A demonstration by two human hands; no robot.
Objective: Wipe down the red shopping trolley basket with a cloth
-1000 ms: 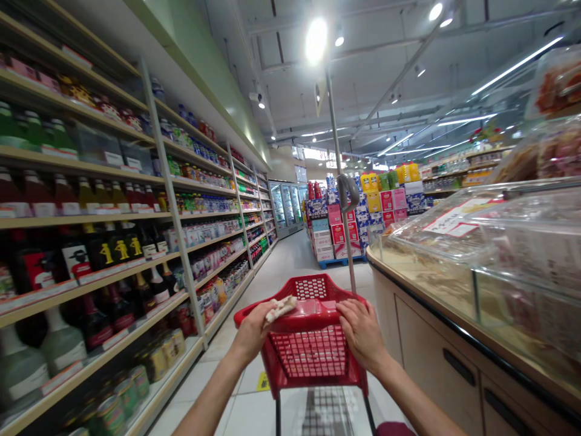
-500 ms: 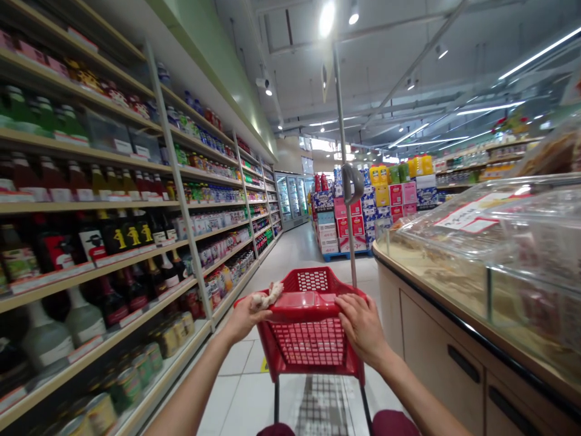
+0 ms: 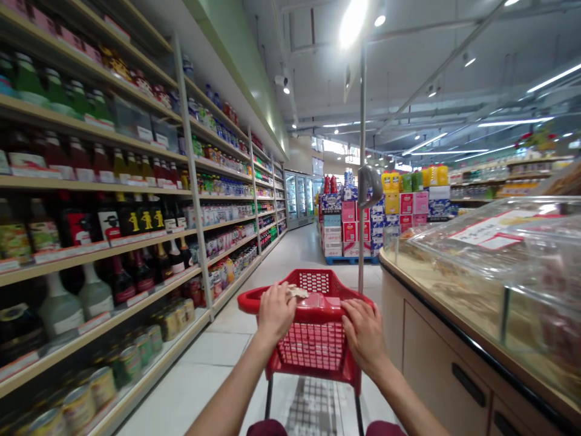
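A red shopping cart [image 3: 311, 348] with a mesh basket stands right in front of me on the floor. My left hand [image 3: 276, 310] is bent over the cart's handle [image 3: 318, 310], left of its middle. From under its fingers a crumpled whitish cloth [image 3: 298, 292] sticks out, pressed against the handle top; most of it is hidden by the hand. Toward the handle's right end, my right hand [image 3: 364, 333] has its fingers curled over the red bar.
Shelves [image 3: 154, 245] of bottles and cans line the left side. To the right runs a counter [image 3: 436, 321] with clear covers. A grey pole [image 3: 362, 242] rises just beyond the cart. Stacked boxes [image 3: 354, 230] stand farther up the aisle, before glass-door coolers [image 3: 297, 197].
My left hand has slid right along the handle with the cloth, baring the handle's left end. My right hand keeps its place on the handle. The view has turned slightly left.
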